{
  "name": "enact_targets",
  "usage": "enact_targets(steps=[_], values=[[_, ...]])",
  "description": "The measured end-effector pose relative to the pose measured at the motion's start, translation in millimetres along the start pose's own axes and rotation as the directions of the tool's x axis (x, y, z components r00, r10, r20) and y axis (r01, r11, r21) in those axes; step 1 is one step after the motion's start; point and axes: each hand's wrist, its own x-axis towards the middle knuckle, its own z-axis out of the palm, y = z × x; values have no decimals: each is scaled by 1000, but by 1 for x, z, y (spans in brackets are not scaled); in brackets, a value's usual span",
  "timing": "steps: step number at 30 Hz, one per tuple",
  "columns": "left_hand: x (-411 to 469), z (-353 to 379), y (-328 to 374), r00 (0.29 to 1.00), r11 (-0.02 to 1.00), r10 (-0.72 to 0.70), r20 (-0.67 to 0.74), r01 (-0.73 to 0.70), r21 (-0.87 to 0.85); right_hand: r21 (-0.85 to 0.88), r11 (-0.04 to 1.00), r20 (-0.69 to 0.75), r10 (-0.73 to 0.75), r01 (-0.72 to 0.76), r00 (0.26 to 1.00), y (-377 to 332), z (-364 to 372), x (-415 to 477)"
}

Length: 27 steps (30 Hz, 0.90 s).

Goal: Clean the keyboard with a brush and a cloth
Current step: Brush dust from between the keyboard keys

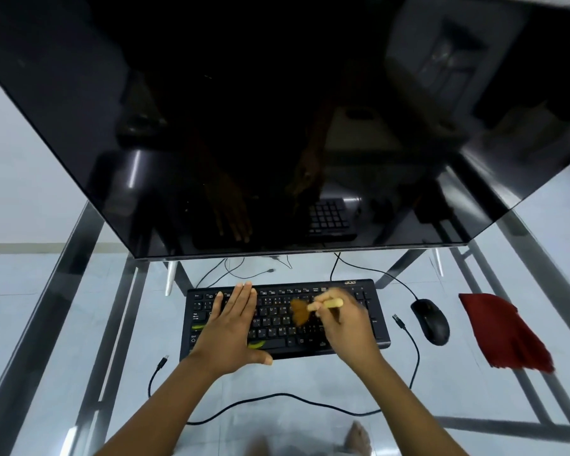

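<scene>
Brown bristles blur; right hand (pixel 344 327) grips brush (pixel 313 309).

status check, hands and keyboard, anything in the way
Left hand flat on keyboard. Right hand gripping brush, bristles on keys. Cloth unused, right of mouse. Nothing blocking.

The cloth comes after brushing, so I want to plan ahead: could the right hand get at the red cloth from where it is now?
Probably yes. The cloth lies flat on the glass to the right, past the mouse, with nothing on it. But the right hand holds the brush, so it isn't free yet.
</scene>
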Motion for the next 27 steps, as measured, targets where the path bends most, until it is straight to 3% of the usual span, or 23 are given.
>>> enact_targets(steps=[2,5,8,9,12,15,16,19,20,23,26,27], values=[[0,-1,3,1000,1000,-12,0,12,4,29,999,-32,32,-31,999,5,-5,-14],[1,-5,13,999,999,-29,25,28,28,-6,1000,140,30,-29,990,11,1,-35],[6,-9,26,997,999,-21,69,18,46,91,991,-69,100,-94,993,13,0,-34],[8,-10,29,997,999,-17,71,14,41,146,983,-71,123,-112,990,10,-1,-29],[12,-9,32,998,1000,13,68,-14,12,142,982,135,102,-121,986,1,2,-9],[14,-7,34,999,995,4,50,1,-101,152,976,-113,173,-155,978,0,-2,17],[14,-7,36,999,995,6,34,-2,-103,158,974,-133,181,-160,974,1,-5,23],[14,-6,42,1000,996,16,-1,-16,-88,187,960,161,177,-206,971,-4,-3,28],[14,-5,44,1000,996,19,-11,-20,-86,147,970,138,172,-192,975,-1,-4,27],[18,-4,52,999,997,49,-23,-50,-66,168,964,-176,237,-208,956,15,-17,27],[23,-2,59,993,992,110,-37,-112,-62,174,957,-13,236,-230,972,21,-25,18],[24,-1,62,990,989,135,-34,-137,-52,136,962,-27,242,-236,970,22,-27,15]])
